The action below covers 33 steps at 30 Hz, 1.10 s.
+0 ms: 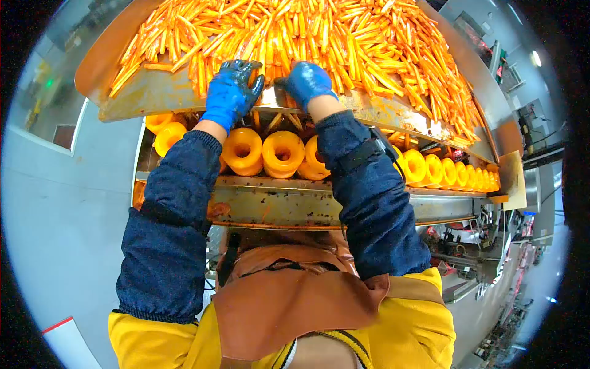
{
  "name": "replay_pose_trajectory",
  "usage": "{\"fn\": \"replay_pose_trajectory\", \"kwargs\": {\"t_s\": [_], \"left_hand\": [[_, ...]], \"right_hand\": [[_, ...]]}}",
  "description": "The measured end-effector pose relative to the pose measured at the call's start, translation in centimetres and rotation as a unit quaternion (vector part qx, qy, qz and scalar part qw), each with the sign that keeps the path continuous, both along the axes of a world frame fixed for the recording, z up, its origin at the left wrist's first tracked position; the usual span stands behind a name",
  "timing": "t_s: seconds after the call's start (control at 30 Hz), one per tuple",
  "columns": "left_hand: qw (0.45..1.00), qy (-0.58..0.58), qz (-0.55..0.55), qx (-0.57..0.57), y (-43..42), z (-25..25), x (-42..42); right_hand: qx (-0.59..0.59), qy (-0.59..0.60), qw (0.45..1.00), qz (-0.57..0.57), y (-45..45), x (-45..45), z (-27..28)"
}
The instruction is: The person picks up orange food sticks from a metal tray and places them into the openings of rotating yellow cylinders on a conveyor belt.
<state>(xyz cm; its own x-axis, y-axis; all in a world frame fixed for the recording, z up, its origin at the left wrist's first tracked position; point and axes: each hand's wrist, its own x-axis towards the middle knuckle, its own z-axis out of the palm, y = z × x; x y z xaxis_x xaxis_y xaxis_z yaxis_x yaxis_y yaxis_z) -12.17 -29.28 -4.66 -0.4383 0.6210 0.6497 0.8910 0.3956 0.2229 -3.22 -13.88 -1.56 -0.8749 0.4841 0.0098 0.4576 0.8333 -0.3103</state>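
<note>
A heap of glossy orange food strips (289, 31) lies on a metal tray (147, 92) with a raised rim. My left hand (230, 92), in a blue glove with dark wet patches, is at the tray's near edge against the strips. Its fingers and thumb are apart, and I see nothing held in it. A short way to the right, my right hand (309, 85), also blue-gloved, touches the near side of the heap. Its thumb points left, while the other fingers are hidden behind the back of the hand. Bare metal shows between the two hands.
Below the tray runs a row of orange-yellow rollers (283, 154) with hollow centres. A soiled metal ledge (283, 206) lies nearer my body, above my brown apron (295, 307). At right is a tan plate (512, 180), with machinery on the floor beyond.
</note>
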Motion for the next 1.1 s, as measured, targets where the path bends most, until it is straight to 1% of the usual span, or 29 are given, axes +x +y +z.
{"fn": "replay_pose_trajectory", "kwargs": {"t_s": [0.03, 0.1, 0.13, 0.17, 0.2, 0.23, 0.27, 0.3, 0.37, 0.4, 0.43, 0.5, 0.53, 0.6, 0.63, 0.7, 0.77, 0.83, 0.87, 0.9, 0.97, 1.03, 1.1], "left_hand": [[1.000, 0.003, -0.004, 0.009, -0.1, 0.1, -0.1], [1.000, -0.002, 0.004, -0.003, -0.2, 0.2, 0.2], [1.000, -0.006, 0.010, -0.010, -0.1, 0.3, 0.1], [1.000, -0.007, 0.010, -0.009, -0.1, 0.4, 0.1], [1.000, 0.003, 0.007, -0.008, -0.1, 0.3, 0.1], [1.000, 0.012, 0.004, -0.006, -0.1, 0.2, 0.0], [1.000, 0.010, 0.004, -0.006, -0.1, 0.2, 0.1], [1.000, 0.006, 0.002, -0.006, -0.2, 0.2, 0.1], [1.000, 0.004, -0.002, -0.006, -0.2, 0.2, 0.1], [1.000, 0.001, -0.002, -0.007, -0.1, 0.1, 0.1], [1.000, -0.003, 0.000, -0.008, -0.1, 0.1, 0.0], [1.000, 0.012, -0.001, -0.002, 0.0, -0.1, -0.2], [1.000, 0.028, -0.002, 0.003, 0.0, -0.1, -0.2], [1.000, 0.027, -0.003, 0.004, -0.1, -0.2, -0.3], [1.000, 0.026, -0.004, 0.007, 0.0, -0.2, -0.3], [1.000, 0.024, -0.007, 0.010, 0.0, -0.2, -0.1], [1.000, 0.024, -0.011, 0.015, -0.2, -0.1, 0.0], [1.000, 0.008, -0.011, 0.004, -0.2, -0.1, -0.1], [1.000, 0.008, -0.010, 0.006, -0.1, -0.1, -0.2], [1.000, 0.010, -0.016, 0.009, -0.2, 0.1, 0.0], [1.000, 0.000, -0.005, -0.014, -0.3, 0.5, 0.4], [1.000, -0.005, -0.014, -0.003, -0.2, 0.2, 0.3], [1.000, 0.016, 0.001, -0.001, -0.1, 0.2, 0.3]], "right_hand": [[-0.028, -0.019, 0.999, 0.006, 0.1, 0.5, 1.1], [-0.090, -0.014, 0.996, 0.019, 1.8, 1.1, 0.2], [-0.165, 0.111, 0.979, -0.033, 1.6, 2.4, -0.3], [-0.204, 0.162, 0.963, -0.069, 1.7, 3.5, -0.4], [-0.122, 0.282, 0.951, 0.029, 1.5, 5.1, -1.2], [-0.038, 0.393, 0.910, 0.127, 0.9, 6.8, -2.1], [-0.238, 0.408, 0.880, 0.046, -1.2, 8.2, -1.4], [-0.427, 0.405, 0.807, -0.040, -3.8, 9.3, -0.6], [-0.516, 0.382, 0.764, -0.060, -6.8, 11.1, -1.6], [-0.509, 0.377, 0.771, -0.068, -7.4, 11.5, -3.3], [-0.440, 0.365, 0.816, -0.085, -7.9, 11.7, -4.3], [-0.294, 0.303, 0.905, -0.055, -8.2, 12.3, -4.9], [-0.296, 0.303, 0.904, -0.056, -8.2, 12.3, -4.7], [-0.362, 0.346, 0.865, -0.036, -8.4, 12.1, -4.0], [-0.362, 0.348, 0.864, -0.038, -8.7, 11.5, -4.1], [-0.464, 0.263, 0.845, -0.045, -9.9, 9.4, -4.7], [-0.376, 0.241, 0.894, 0.032, -10.4, 8.2, -7.8], [-0.298, 0.251, 0.917, 0.086, -10.7, 9.8, -4.7], [-0.256, 0.252, 0.922, 0.146, -9.8, 10.2, -4.5], [-0.251, 0.241, 0.922, 0.170, -8.6, 11.1, -4.0], [-0.219, 0.209, 0.943, 0.138, -4.5, 12.1, -3.7], [-0.186, 0.254, 0.949, 0.009, 1.2, 13.0, -1.6], [-0.098, 0.281, 0.953, -0.060, 8.6, 13.1, 0.0]]}}
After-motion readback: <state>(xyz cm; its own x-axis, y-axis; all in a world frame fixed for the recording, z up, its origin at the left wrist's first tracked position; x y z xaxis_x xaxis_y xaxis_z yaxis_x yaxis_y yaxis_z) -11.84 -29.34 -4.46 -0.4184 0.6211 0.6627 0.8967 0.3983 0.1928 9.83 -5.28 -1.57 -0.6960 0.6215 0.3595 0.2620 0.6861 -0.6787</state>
